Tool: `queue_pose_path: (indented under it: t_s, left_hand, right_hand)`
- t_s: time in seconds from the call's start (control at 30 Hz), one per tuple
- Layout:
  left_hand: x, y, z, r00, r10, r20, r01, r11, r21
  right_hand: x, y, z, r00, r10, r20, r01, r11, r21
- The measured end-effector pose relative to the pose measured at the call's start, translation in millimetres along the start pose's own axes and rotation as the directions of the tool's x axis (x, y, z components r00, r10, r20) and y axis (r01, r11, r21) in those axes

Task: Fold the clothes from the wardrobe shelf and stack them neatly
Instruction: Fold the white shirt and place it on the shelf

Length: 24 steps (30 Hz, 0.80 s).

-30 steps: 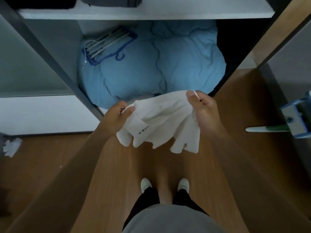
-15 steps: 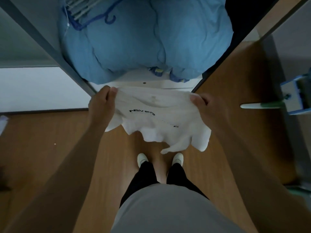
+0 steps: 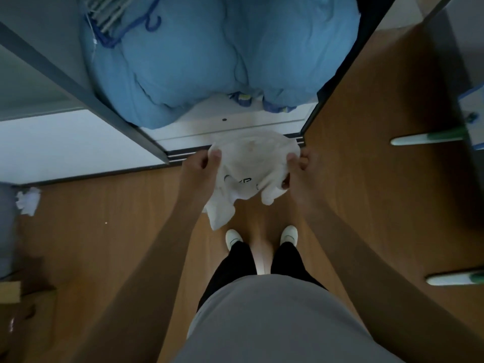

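Observation:
A white T-shirt [image 3: 251, 166] with dark lettering hangs in the air in front of the wardrobe's bottom shelf [image 3: 235, 121]. My left hand [image 3: 201, 166] pinches its left edge between thumb and fingers. My right hand [image 3: 301, 169] grips its right edge with curled fingers. The cloth is bunched between the two hands, and a loose part droops toward the floor above my shoes. The lettering is partly hidden in the folds.
A big blue duvet [image 3: 222, 56] fills the bottom shelf, with a blue hanger [image 3: 123, 30] lying on it. The brown wardrobe door [image 3: 379, 127] stands open at right. Crumpled white paper [image 3: 27, 200] lies on the wooden floor at left. Green-and-white handles [image 3: 429, 138] stick in from the right.
The hands have come closer together and lowered toward the shelf's front edge, so the shirt is more bunched. The view has tilted further down.

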<state>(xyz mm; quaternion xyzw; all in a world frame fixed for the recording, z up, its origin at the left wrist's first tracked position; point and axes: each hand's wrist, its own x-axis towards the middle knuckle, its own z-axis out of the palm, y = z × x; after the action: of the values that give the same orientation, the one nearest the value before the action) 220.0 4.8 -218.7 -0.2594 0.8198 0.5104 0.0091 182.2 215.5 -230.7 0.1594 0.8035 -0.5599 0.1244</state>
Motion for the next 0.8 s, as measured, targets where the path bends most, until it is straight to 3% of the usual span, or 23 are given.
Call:
queue_pose_path:
  t_s: [0.1, 0.2, 0.37, 0.6, 0.8]
  left_hand:
    - [-2.6, 18.2, 11.4, 0.999, 0.033, 0.043, -0.033, 0.999, 0.005]
    - [-6.3, 38.3, 23.7, 0.989, 0.063, 0.13, -0.066, 0.998, 0.015]
    - [-18.4, 67.5, 49.0, 0.987, 0.099, 0.129, -0.095, 0.995, -0.035]
    - [-29.3, 90.4, 66.7, 0.982, 0.02, 0.186, 0.015, 0.982, -0.186]
    - [-21.0, 99.8, 68.3, 0.964, 0.105, 0.246, -0.067, 0.985, -0.157]
  right_hand:
    - [-4.0, -6.0, -6.2, 0.992, -0.026, 0.125, 0.006, 0.987, 0.159]
    - [-9.6, -15.2, -14.8, 0.969, -0.096, 0.228, 0.06, 0.985, 0.162]
    - [-10.5, -29.1, -33.1, 0.948, -0.144, 0.286, 0.11, 0.985, 0.13]
    - [-13.8, -40.6, -40.6, 0.928, -0.265, 0.262, 0.265, 0.964, 0.037]
    - [-19.9, -35.4, -48.8, 0.904, -0.276, 0.326, 0.266, 0.961, 0.077]
